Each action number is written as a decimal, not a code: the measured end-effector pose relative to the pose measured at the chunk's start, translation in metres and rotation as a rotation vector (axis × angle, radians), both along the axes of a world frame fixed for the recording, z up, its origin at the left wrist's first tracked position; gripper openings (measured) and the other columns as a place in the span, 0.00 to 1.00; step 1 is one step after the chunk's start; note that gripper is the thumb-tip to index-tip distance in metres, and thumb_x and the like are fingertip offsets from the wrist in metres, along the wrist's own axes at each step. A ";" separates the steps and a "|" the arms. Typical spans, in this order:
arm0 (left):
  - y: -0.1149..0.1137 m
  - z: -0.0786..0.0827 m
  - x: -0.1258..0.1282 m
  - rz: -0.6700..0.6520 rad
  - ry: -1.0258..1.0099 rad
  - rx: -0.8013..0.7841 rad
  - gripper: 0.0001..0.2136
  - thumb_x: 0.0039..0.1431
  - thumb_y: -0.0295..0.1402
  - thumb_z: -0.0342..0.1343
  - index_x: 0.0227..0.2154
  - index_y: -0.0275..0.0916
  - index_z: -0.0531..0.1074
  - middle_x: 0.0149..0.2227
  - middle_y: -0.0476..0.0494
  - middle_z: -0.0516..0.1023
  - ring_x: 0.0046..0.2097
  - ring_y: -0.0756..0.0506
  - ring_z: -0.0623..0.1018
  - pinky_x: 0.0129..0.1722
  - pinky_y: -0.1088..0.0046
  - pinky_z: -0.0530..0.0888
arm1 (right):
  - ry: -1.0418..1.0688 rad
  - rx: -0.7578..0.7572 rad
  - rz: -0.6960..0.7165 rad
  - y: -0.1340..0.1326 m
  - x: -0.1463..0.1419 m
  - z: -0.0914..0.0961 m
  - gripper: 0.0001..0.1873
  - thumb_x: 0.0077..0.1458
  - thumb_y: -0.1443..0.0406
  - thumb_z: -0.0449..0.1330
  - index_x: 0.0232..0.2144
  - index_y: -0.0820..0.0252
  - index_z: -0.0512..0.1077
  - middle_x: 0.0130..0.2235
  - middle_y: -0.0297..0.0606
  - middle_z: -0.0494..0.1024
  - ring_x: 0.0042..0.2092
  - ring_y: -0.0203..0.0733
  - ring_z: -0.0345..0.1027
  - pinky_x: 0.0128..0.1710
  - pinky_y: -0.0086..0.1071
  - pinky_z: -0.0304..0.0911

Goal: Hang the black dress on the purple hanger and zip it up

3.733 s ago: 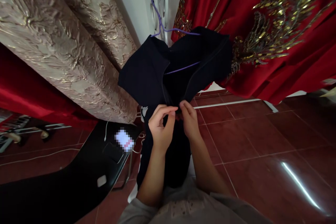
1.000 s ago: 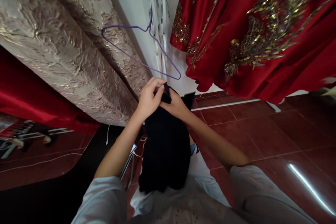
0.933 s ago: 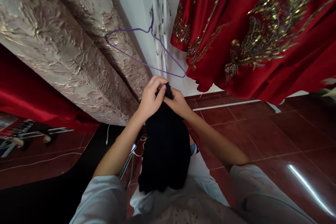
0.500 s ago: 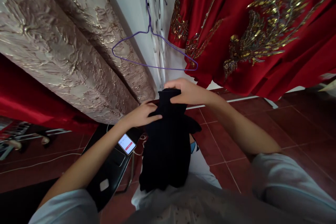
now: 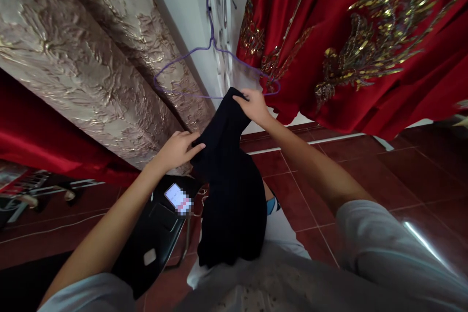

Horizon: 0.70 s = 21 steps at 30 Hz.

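Observation:
A dark navy garment (image 5: pixel 230 190) hangs down in front of me from both hands. My right hand (image 5: pixel 253 105) grips its top edge, raised close under the bottom bar of a purple wire hanger (image 5: pixel 204 48) that hangs from a hook on the white wall. My left hand (image 5: pixel 176 148) is lower and to the left, pinching the garment's other edge with closed fingers. The cloth is stretched at a slant between the two hands.
A beige embossed curtain (image 5: pixel 84 58) hangs at the left, with red fabric below it. A red dress with gold embroidery (image 5: pixel 358 44) hangs at the right. A black chair (image 5: pixel 146 239) holds a lit phone (image 5: pixel 178 198). The floor is of dark red tiles (image 5: pixel 365 175).
The garment has come off the hanger, which now hangs bare. In the last half second my right hand rose toward the hanger bar and my left hand moved left along the cloth's edge.

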<state>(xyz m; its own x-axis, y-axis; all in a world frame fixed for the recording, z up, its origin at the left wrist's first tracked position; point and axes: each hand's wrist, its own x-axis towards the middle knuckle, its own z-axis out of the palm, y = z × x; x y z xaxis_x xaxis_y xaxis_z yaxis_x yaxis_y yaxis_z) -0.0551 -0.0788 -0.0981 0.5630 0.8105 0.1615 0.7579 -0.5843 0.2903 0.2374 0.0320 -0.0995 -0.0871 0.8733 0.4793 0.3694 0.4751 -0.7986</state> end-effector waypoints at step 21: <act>0.050 -0.039 0.060 0.233 -1.232 -0.744 0.17 0.57 0.38 0.59 0.47 0.35 0.75 0.56 0.31 0.79 0.58 0.37 0.79 0.60 0.57 0.73 | 0.074 0.104 -0.149 -0.061 0.078 0.049 0.04 0.48 0.70 0.65 0.24 0.61 0.72 0.21 0.31 0.69 0.24 0.32 0.59 0.24 0.30 0.50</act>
